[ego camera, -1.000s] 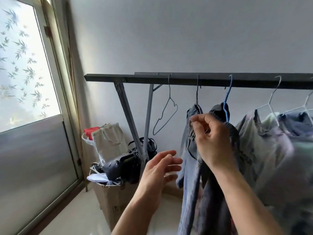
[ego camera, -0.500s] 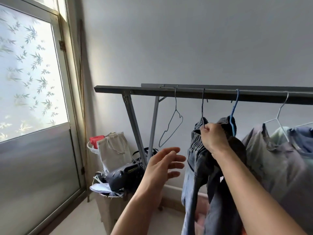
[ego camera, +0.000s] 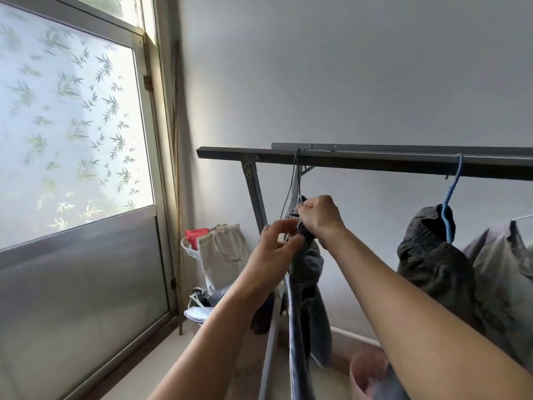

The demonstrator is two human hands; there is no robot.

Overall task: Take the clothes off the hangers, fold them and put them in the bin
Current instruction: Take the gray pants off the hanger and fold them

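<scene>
Noted a canvas bag (ego camera: 222, 254) well left of the grip. Found the left hand (ego camera: 274, 251) pinching the gathered waistband of the grey trousers (ego camera: 308, 262), and just right of it the right hand (ego camera: 320, 217) clenched on the same waistband beneath the wire hanger (ego camera: 295, 174), hooked over the rail (ego camera: 403, 164) above.

Judged it early in the task: trousers not yet free, nothing folded. Right of the grip, counted a dark garment (ego camera: 429, 261) on a blue hanger (ego camera: 454, 180) and paler clothes (ego camera: 499, 269) left to take down. Glimpsed a pinkish bin (ego camera: 363, 370) below and to the right, contents unclear. Looked limp, those trousers, bunched at the top, legs hanging straight down.

Left hand (ego camera: 272, 251) and right hand (ego camera: 321, 219) both bare. Left forearm (ego camera: 219, 327) and right forearm (ego camera: 403, 298) bare to the lower frame edge. Slim wrists.
</scene>
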